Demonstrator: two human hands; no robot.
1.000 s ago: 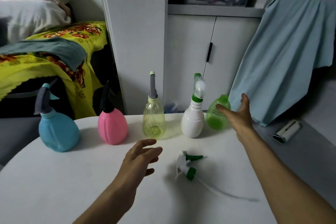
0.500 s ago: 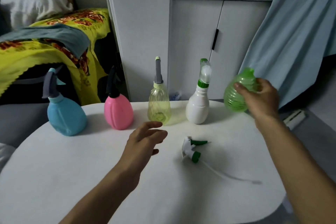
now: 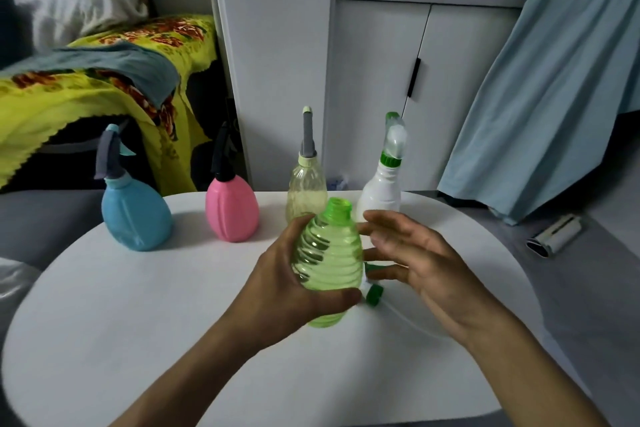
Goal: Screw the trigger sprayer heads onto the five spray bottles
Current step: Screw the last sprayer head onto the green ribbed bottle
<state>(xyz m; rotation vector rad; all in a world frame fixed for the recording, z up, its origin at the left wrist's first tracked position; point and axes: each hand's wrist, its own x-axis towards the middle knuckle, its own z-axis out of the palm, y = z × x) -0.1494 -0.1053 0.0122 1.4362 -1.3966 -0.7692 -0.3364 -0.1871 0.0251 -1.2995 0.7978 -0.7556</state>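
Fingers of the left hand [image 3: 294, 284] were wrapped around the ribbed green bottle [image 3: 327, 258], thumb across its lower front, holding it upright and, it seemed, just off the white table [image 3: 138, 322], with its threaded neck bare. Just right of the bottle, the right hand [image 3: 419, 263] was spread loose, palm toward the bottle and gripping nothing; whether its fingertips brushed the plastic could not be told. Directly behind the bottle, on the table and mostly hidden by both hands, lay the loose sprayer head [image 3: 374, 295], only its green collar and a bit of white body showing, its thin dip tube [image 3: 412, 317] trailing away to the right.

Beyond the green bottle stood the other four, each already capped: the blue bottle [image 3: 135, 215] farthest left, then the pink bottle [image 3: 231, 210], the pale yellow bottle [image 3: 306, 192] and the white bottle [image 3: 381, 198].

Judging from this, the last bottle was being readied for its head. To do it well, the left hand would best hold the bottle steady and vertical while the right picked up the head by its collar, fed the tube down the neck first, seated the collar square on the threads, then turned gently; a tilted start could cross-thread soft plastic.
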